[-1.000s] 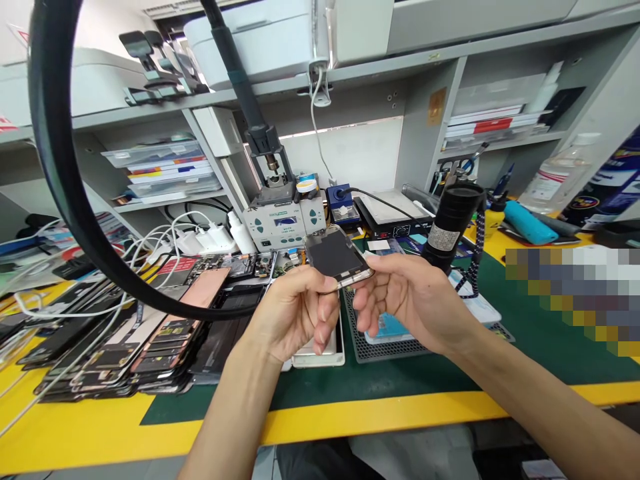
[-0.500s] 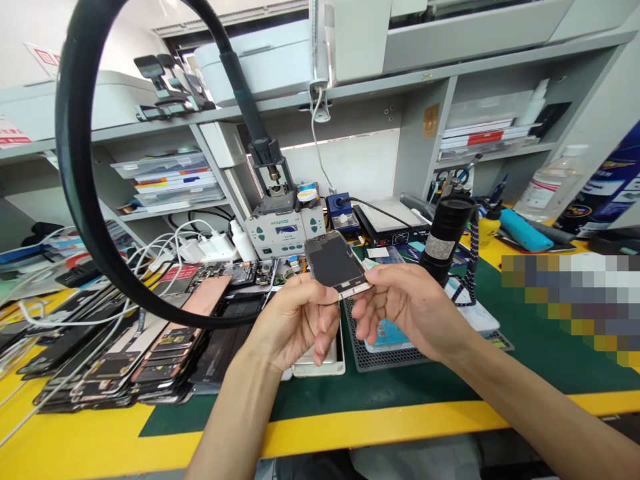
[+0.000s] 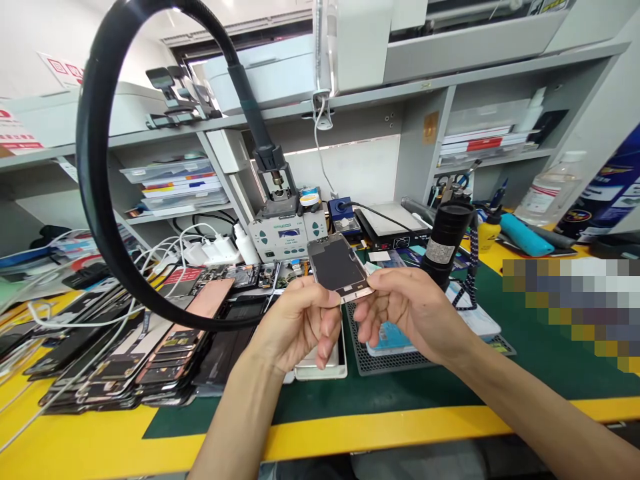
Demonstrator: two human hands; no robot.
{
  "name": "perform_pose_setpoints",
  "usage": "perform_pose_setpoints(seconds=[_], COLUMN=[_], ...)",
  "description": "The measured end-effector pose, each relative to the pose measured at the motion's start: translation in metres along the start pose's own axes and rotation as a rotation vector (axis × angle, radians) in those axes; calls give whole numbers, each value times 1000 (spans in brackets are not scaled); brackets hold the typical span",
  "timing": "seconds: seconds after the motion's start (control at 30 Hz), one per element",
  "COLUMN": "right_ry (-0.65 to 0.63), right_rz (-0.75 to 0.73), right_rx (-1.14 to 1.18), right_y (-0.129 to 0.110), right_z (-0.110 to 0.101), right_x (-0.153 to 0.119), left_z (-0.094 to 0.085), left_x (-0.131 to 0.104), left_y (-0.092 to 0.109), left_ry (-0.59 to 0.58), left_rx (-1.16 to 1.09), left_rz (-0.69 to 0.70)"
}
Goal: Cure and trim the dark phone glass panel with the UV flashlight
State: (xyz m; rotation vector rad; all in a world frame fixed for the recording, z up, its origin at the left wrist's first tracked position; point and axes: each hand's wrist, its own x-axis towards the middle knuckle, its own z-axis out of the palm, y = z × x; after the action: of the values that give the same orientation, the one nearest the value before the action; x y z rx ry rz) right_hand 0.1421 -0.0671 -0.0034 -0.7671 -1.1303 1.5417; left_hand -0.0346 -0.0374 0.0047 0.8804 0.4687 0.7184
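Between my two hands a phone screen (image 3: 339, 265) is held up above the bench, its dark back side facing me and its far end tilted away. My left hand (image 3: 306, 320) pinches the near left corner between thumb and fingers. At the near right corner my right hand (image 3: 407, 308) grips the edge the same way, its other fingers curled below. Under my left hand lies a white tray-like phone part (image 3: 336, 369), partly hidden. A black perforated mat (image 3: 395, 362) with a blue-and-white item on it sits beneath my right hand.
Stacked phone screens and parts (image 3: 167, 360) cover the left side, with white cables across them. A thick black hose (image 3: 95, 167) loops at left from a grey station (image 3: 287, 235). A black cylinder (image 3: 447, 240) stands to the right on the green mat (image 3: 540, 353).
The view has shifted slightly, so the surroundings appear a little further right at left. Both hands keep the phone screen in nearly the same position and tilt.
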Motion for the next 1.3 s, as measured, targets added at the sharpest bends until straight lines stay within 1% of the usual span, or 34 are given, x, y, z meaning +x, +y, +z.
perform_pose_setpoints(seconds=[0.17,0.33,0.5,0.7,0.8,0.97,1.2,1.3], right_ry=[-5,-7,-13,31,36,35,44,37], right_rz=[-7,2,-7,21,21,17,25,27], right_rx=[-12,-16,-38,-94,-114,-111,-114,-118], right_y=[-2,-2,-1,-2,-3,-3,-4,-4], right_z=[0,0,0,-1,-1,-1,0,0], right_x=[2,0,-1,0,-1,-2,0,0], left_z=[-2,-4,-4,-4,-5,-8,-8,-9], left_x=[0,-1,0,-1,-2,-3,-2,-2], left_y=[-1,-3,-3,-3,-3,-1,-2,-2], left_ry=[-4,16,5,32,18,-44,-17,-33], left_rx=[-18,-62,-26,-12,-6,-17,36,25], left_rz=[0,8,21,32,57,94,103,103])
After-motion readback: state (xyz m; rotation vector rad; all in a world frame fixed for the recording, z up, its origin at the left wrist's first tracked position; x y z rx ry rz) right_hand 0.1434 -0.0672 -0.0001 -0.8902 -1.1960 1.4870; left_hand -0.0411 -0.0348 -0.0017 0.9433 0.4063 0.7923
